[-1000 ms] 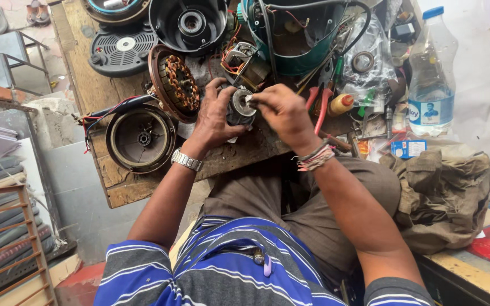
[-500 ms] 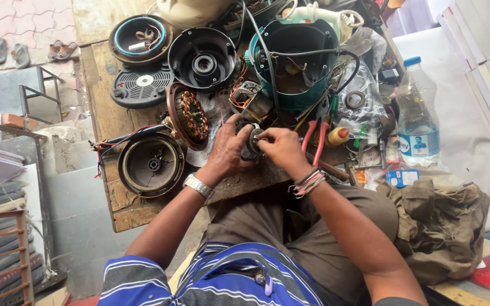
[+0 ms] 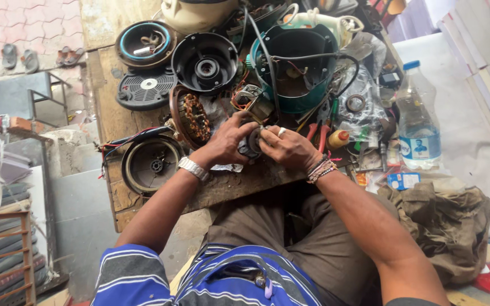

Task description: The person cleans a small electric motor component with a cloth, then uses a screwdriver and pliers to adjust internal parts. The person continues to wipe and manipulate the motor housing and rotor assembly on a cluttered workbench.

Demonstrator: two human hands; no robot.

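Head view, left to right: round motor cover and copper-wound stator lie detached on the wooden bench; left hand and right hand both clasp a small dark motor part, seemingly mid-disassembly; teal housing sits open behind.
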